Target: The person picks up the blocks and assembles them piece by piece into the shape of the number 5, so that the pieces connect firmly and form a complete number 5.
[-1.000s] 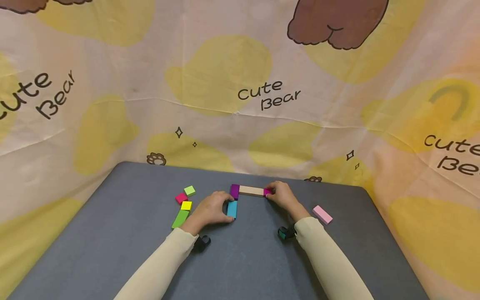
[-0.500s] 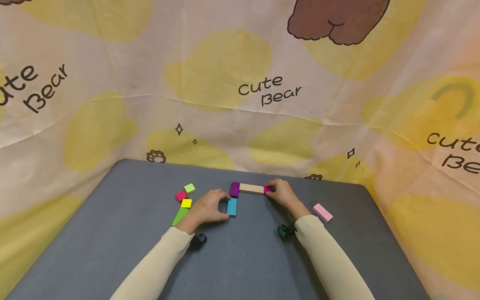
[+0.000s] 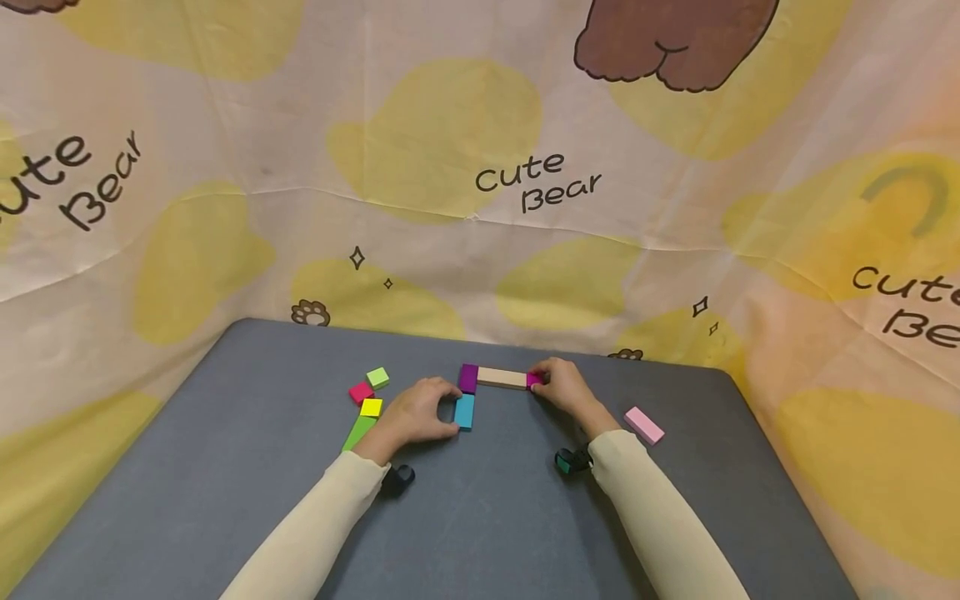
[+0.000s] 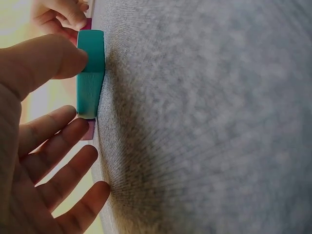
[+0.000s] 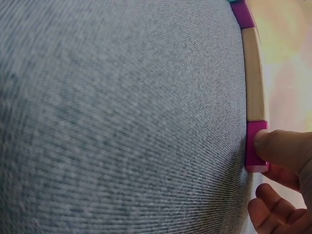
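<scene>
In the head view, my left hand (image 3: 416,412) pinches a blue block (image 3: 465,412) end to end between thumb and forefinger. In the left wrist view this block (image 4: 91,73) looks teal, with the thumb on its near end and the other fingers spread. Its far end meets a purple block (image 3: 468,378). From that purple block a bare wooden block (image 3: 502,378) runs right to a magenta block (image 3: 533,380). My right hand (image 3: 567,393) pinches the magenta block (image 5: 256,146), thumb on its near face. The forefinger is partly hidden behind it.
Left of my left hand lie a lime block (image 3: 377,377), a red block (image 3: 362,392), a yellow block (image 3: 371,407) and a green block (image 3: 359,432). A pink block (image 3: 644,425) lies right of my right hand. Printed cloth (image 3: 420,150) walls the grey table (image 3: 480,517).
My left hand has shifted very slightly left, and the blue block sits a touch closer against the purple one. My right hand stays on the magenta block.
</scene>
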{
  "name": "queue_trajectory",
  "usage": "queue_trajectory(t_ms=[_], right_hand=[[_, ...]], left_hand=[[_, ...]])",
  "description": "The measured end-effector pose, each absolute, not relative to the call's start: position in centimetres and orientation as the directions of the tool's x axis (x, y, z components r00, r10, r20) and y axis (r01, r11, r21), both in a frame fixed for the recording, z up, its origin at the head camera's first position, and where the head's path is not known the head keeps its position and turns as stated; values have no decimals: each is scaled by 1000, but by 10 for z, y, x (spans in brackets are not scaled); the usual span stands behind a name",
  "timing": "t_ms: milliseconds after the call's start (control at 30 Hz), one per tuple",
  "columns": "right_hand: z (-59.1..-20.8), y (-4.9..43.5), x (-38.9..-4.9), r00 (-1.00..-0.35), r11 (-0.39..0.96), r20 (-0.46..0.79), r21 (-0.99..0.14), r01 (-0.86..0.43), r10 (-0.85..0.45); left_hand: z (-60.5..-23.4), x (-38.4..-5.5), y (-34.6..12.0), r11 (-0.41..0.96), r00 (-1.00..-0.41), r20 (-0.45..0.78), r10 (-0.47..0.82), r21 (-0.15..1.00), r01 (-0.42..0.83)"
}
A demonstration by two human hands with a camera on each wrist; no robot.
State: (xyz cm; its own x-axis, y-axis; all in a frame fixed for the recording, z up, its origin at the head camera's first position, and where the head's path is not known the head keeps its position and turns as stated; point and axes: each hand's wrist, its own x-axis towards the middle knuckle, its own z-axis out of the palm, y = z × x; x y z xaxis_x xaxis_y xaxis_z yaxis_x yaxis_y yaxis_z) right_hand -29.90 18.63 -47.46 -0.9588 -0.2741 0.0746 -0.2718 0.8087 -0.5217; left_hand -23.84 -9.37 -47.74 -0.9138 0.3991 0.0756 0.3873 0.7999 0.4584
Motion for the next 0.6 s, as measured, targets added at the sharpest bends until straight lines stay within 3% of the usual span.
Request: queue_trajectory(t_ms=[600], right_hand=[[-470, 185, -300, -961, 802, 61, -539, -258, -269]], left_hand=[[-478, -243, -95, 803, -921, 58, 385, 472, 365]])
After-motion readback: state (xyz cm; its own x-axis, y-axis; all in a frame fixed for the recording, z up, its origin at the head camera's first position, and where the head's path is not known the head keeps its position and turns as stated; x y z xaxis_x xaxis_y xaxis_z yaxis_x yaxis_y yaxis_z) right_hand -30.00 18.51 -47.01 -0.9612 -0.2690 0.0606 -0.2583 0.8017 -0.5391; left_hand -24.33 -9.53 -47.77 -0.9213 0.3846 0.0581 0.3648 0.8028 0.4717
